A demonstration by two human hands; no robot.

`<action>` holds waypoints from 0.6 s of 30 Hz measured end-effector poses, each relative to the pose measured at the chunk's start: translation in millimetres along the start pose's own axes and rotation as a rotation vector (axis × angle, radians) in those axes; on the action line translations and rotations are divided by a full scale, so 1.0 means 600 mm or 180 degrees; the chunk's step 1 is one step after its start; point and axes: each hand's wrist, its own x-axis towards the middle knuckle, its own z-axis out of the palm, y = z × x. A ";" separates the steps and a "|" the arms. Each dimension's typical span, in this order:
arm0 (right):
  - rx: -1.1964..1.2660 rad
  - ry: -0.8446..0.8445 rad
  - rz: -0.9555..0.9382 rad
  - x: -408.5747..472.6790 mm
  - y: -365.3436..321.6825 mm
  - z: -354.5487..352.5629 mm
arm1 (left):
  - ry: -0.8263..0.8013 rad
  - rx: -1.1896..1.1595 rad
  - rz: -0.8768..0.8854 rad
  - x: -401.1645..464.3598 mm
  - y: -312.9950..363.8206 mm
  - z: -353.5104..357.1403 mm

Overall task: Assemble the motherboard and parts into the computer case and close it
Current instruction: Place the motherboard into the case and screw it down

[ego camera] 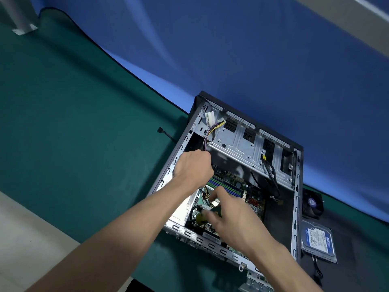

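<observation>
An open black computer case (296, 186) lies on its side on a green mat. The green motherboard (250, 192) sits inside it. My left hand (193, 165) is closed around a bundle of coloured power cables (207, 133) near the case's left wall, holding them up. My right hand (229, 213) reaches down over the lower part of the board, fingers pinched on a yellow-and-black tool or connector that is blurred and partly hidden. A silver drive cage (248, 144) fills the far end of the case.
A blue-labelled hard drive (317, 241) with a cable lies right of the case, and a black fan (312, 204) sits just beyond it. A loose black cable end (163, 131) lies on the green mat (73, 123) to the left. A blue cloth (252, 49) covers the area behind.
</observation>
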 end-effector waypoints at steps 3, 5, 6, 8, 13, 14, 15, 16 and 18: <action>0.0095 0.0118 0.0058 0.000 -0.003 0.002 | -0.0029 -0.0004 -0.0024 -0.002 0.000 -0.001; 0.0253 0.0023 0.0037 -0.001 -0.005 0.003 | -0.0047 -0.0003 -0.0039 -0.002 0.002 -0.002; 0.0193 0.0021 -0.0031 0.000 -0.005 0.004 | -0.0059 -0.0006 -0.0047 -0.002 0.001 -0.002; -0.0025 0.0193 -0.0090 -0.001 -0.007 0.003 | -0.0063 -0.0016 -0.0046 -0.001 0.000 -0.001; 0.0197 0.0045 -0.0063 -0.002 -0.005 0.005 | -0.0034 0.0034 -0.0019 0.000 0.001 0.001; 0.0132 0.0028 -0.0119 -0.002 -0.005 0.004 | -0.0039 0.0046 -0.0018 0.000 0.001 0.000; 0.0018 0.0106 -0.0152 -0.001 -0.005 0.004 | -0.0035 0.0053 -0.0016 0.000 0.001 0.000; -0.0098 0.0221 -0.0131 0.000 -0.006 0.003 | -0.0029 0.0055 -0.0014 0.001 0.001 0.001; -0.0094 0.0272 -0.0045 0.001 -0.003 0.005 | -0.0021 0.0074 -0.0006 0.000 0.001 0.002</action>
